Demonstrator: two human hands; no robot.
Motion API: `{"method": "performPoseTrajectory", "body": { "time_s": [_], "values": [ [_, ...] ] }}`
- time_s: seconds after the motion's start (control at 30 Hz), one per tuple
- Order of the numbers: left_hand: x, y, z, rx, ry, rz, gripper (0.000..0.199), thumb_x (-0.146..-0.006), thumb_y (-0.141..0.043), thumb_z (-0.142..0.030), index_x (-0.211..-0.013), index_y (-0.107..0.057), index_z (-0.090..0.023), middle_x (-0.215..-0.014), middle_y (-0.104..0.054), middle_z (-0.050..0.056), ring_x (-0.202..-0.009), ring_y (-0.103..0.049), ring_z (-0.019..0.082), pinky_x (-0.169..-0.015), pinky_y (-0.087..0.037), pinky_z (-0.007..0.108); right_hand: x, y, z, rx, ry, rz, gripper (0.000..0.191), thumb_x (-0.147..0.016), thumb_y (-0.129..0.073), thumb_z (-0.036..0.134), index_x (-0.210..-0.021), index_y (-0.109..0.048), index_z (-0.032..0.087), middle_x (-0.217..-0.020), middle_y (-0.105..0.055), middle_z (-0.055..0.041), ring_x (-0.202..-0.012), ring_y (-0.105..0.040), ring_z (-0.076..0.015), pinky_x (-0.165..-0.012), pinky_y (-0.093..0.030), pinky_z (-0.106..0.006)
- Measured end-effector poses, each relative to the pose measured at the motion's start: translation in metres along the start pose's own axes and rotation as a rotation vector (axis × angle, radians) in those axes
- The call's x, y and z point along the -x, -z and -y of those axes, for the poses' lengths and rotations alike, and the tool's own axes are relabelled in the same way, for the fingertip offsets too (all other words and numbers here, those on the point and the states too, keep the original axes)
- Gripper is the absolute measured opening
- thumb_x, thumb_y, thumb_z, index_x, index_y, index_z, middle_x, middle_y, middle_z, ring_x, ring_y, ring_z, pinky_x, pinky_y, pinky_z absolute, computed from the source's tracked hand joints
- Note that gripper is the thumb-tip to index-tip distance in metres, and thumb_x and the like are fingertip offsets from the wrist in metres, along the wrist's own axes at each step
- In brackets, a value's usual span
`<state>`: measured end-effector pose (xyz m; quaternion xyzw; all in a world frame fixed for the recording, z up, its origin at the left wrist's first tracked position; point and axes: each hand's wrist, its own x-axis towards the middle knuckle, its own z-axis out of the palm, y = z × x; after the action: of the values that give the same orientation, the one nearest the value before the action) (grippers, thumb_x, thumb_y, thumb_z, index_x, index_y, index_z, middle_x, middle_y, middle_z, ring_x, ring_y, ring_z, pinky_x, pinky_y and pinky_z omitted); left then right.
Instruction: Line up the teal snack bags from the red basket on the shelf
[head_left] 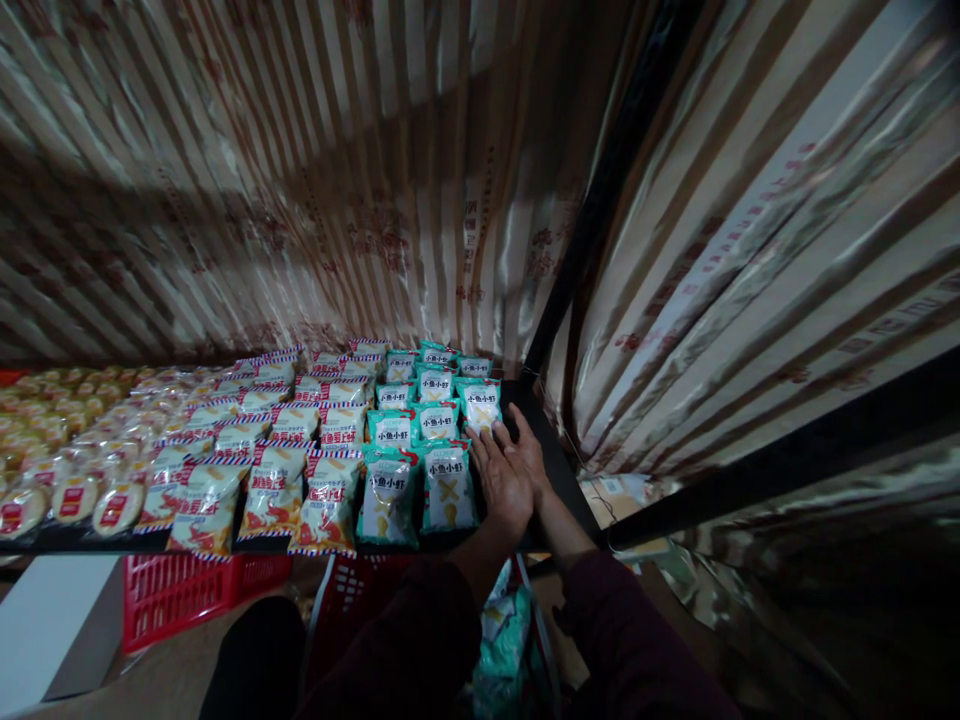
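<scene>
Two sleeved arms set two hands beside ten visible shelved teal packets.

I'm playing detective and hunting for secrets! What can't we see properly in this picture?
All in the head view:
- What lies under the left fingers: they cover it.
- How many teal bags are in the middle red basket: sleeves and the bottom edge hide some.
- The leftmost round snack: cut off by the left edge.
- Tiny print on the shelf's front bags: too small.
</scene>
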<state>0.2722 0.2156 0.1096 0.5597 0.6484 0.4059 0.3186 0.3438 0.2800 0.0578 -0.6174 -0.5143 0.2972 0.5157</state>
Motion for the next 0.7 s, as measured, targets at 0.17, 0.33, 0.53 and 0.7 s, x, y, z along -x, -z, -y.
{"method": "performPoseTrajectory", "body": {
  "time_s": [0.17, 0.33, 0.53, 0.7],
  "values": [
    [0.014, 0.003, -0.002, -0.023, -0.024, 0.040, 0.051, -0.091, -0.030, -0.023, -0.139, -0.039, -0.007, -0.153, -0.025, 0.017, -0.144, -0.012, 0.026, -0.118, -0.015, 0.042, 0.016, 0.011, -0.004, 0.011, 0.068, -0.033, 0.064, -0.075, -0.053, 0.057, -0.124, -0.057, 0.017, -0.128, -0.059, -0.0127, -0.116, -0.055, -0.0270, -0.103, -0.039, -0.044],
    [0.040, 0.017, 0.004, 0.007, -0.024, 0.071, 0.049, -0.091, -0.031, -0.026, -0.134, -0.046, -0.008, -0.151, -0.032, 0.015, -0.143, -0.021, 0.023, -0.118, -0.017, 0.038, 0.049, 0.018, 0.005, 0.014, 0.074, -0.030, 0.051, -0.078, -0.052, 0.055, -0.114, -0.064, 0.019, -0.111, -0.067, -0.0100, -0.101, -0.061, -0.0245, -0.094, -0.046, -0.042],
    [0.083, 0.037, 0.026, 0.089, -0.102, 0.074, 0.048, -0.091, -0.032, -0.027, -0.131, -0.048, -0.005, -0.142, -0.045, 0.019, -0.136, -0.036, 0.023, -0.115, -0.026, 0.037, 0.104, 0.014, 0.019, -0.022, 0.065, -0.032, 0.044, -0.080, -0.051, 0.052, -0.104, -0.068, 0.020, -0.106, -0.069, -0.0090, -0.097, -0.063, -0.0236, -0.091, -0.048, -0.041],
    [0.114, 0.057, 0.057, 0.163, -0.156, 0.073, 0.046, -0.092, -0.031, -0.029, -0.125, -0.053, -0.007, -0.133, -0.053, 0.018, -0.127, -0.046, 0.021, -0.111, -0.032, 0.036, 0.153, 0.011, 0.028, 0.022, 0.072, -0.024, 0.040, -0.083, -0.048, 0.048, -0.101, -0.068, 0.019, -0.102, -0.070, -0.0093, -0.095, -0.064, -0.0231, -0.089, -0.049, -0.041]
  ]
}}
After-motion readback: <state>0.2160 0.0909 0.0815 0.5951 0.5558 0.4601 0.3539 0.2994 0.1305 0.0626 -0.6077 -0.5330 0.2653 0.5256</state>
